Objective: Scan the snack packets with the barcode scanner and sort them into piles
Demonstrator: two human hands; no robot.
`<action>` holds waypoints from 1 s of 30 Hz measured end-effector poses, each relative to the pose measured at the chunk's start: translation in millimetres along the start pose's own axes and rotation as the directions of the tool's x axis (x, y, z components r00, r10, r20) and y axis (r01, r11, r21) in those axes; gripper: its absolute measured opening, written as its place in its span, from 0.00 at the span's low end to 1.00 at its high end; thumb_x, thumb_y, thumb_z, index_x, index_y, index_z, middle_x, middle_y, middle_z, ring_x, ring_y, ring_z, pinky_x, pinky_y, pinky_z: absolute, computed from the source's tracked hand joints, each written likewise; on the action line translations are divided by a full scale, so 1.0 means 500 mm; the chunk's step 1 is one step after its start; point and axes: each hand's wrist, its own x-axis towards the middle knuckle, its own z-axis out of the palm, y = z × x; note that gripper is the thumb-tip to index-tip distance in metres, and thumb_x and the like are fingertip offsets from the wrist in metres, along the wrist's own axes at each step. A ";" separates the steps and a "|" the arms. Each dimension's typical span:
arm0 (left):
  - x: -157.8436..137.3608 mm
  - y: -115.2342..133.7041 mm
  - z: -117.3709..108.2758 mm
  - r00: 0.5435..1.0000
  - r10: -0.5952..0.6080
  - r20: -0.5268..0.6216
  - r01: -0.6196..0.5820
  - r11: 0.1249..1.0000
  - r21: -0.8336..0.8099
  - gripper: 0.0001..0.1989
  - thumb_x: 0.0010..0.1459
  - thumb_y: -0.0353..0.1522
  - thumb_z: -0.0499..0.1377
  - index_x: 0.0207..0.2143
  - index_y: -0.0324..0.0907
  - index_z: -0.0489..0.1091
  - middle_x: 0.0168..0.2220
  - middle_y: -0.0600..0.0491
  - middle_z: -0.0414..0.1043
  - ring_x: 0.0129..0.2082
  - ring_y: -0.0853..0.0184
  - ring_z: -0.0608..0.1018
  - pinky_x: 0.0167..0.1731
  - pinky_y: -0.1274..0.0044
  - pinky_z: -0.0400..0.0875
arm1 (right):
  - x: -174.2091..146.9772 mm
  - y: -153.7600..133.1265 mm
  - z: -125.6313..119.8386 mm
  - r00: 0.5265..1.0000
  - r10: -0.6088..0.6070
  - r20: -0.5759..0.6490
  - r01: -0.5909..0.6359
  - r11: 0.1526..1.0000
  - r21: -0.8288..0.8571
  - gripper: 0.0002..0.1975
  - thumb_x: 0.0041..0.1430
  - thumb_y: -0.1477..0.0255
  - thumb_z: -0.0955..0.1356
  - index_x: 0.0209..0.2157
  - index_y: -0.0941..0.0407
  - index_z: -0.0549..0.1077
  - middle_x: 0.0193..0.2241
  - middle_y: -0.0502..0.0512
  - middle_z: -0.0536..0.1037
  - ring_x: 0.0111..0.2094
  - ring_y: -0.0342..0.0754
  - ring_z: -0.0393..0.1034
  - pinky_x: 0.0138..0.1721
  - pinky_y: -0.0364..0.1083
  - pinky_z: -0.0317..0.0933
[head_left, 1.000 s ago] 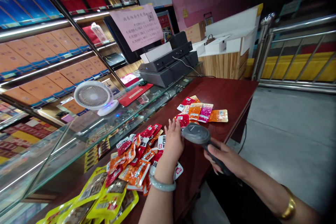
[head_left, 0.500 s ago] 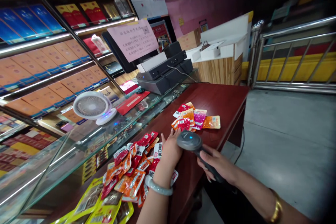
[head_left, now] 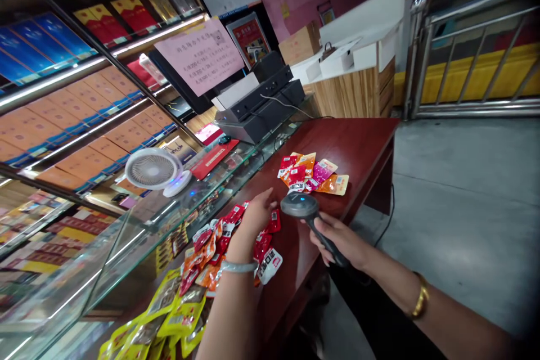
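My right hand [head_left: 340, 242] is wrapped round the handle of a dark grey barcode scanner [head_left: 300, 204], which shows a small blue light on top of its head. My left hand [head_left: 258, 212], with a pale bangle at the wrist, is over a pile of red and orange snack packets [head_left: 211, 247]. Its fingers are partly stretched out, and I see nothing held in them. Close below the fingertips lies a red packet [head_left: 274, 220]. Beyond the scanner a smaller group of snack packets [head_left: 312, 171], red, orange and purple, lies on the dark red table [head_left: 350, 140].
Yellow snack bags [head_left: 169, 315] lie at the near end of the table. A glass display counter [head_left: 139, 225] runs along the left, bearing a white fan [head_left: 152, 169] and a dark grey till machine [head_left: 261, 109]. A metal railing [head_left: 476, 107] stands at the right.
My left hand has lifted from beside the smaller group and drawn back left over the pile. A white-and-red packet now shows at the pile's right edge. The view has shifted slightly.
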 end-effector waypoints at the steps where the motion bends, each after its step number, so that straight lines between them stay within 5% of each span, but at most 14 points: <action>1: -0.023 -0.017 -0.015 1.000 -0.018 0.023 0.016 0.997 0.073 0.23 0.59 0.34 0.55 0.58 0.44 0.67 0.56 0.45 0.70 0.56 0.58 0.71 0.57 0.67 0.61 | 0.000 0.002 -0.002 1.000 0.003 0.004 -0.003 1.000 0.000 0.21 0.59 0.51 0.66 0.40 0.54 0.64 0.19 0.39 0.65 0.11 0.34 0.55 0.15 0.38 0.61; 4: -0.085 -0.060 -0.042 0.986 -0.157 0.053 0.131 0.934 0.333 0.25 0.52 0.41 0.62 0.53 0.45 0.72 0.55 0.45 0.70 0.56 0.52 0.69 0.57 0.64 0.60 | 0.001 0.007 -0.005 1.000 0.013 0.008 -0.013 1.000 -0.019 0.20 0.59 0.52 0.66 0.40 0.54 0.64 0.20 0.40 0.65 0.11 0.34 0.55 0.15 0.38 0.60; 7: -0.114 -0.084 -0.030 0.968 -0.251 0.027 0.220 0.893 0.394 0.30 0.46 0.45 0.66 0.52 0.47 0.70 0.57 0.46 0.66 0.58 0.50 0.66 0.56 0.62 0.58 | 0.003 0.010 -0.005 1.000 0.016 0.000 -0.016 0.998 -0.063 0.19 0.60 0.52 0.66 0.39 0.54 0.63 0.20 0.39 0.65 0.11 0.34 0.56 0.15 0.38 0.61; 14: -0.121 -0.079 0.025 0.957 -0.227 -0.180 0.271 0.921 0.279 0.22 0.50 0.42 0.62 0.45 0.42 0.66 0.46 0.43 0.73 0.50 0.52 0.73 0.48 0.64 0.63 | 0.006 0.018 -0.004 1.000 -0.010 0.013 0.012 0.987 -0.159 0.16 0.63 0.55 0.64 0.39 0.54 0.63 0.20 0.39 0.64 0.11 0.34 0.56 0.15 0.37 0.61; 26: -0.134 -0.049 0.025 0.949 -0.167 -0.266 0.209 0.968 0.139 0.18 0.52 0.35 0.62 0.45 0.41 0.63 0.37 0.47 0.76 0.42 0.54 0.78 0.49 0.63 0.62 | 0.001 0.023 -0.002 1.000 0.015 0.022 -0.009 0.969 -0.247 0.15 0.64 0.56 0.63 0.40 0.54 0.64 0.20 0.39 0.63 0.12 0.33 0.56 0.16 0.37 0.61; 30: -0.131 -0.060 0.029 0.939 -0.224 -0.262 0.199 0.973 -0.118 0.16 0.55 0.34 0.60 0.45 0.42 0.64 0.36 0.49 0.76 0.38 0.58 0.79 0.41 0.69 0.68 | 0.002 0.023 -0.003 1.000 0.022 0.020 -0.017 0.971 -0.239 0.16 0.64 0.55 0.63 0.40 0.54 0.64 0.20 0.39 0.63 0.12 0.33 0.56 0.16 0.37 0.60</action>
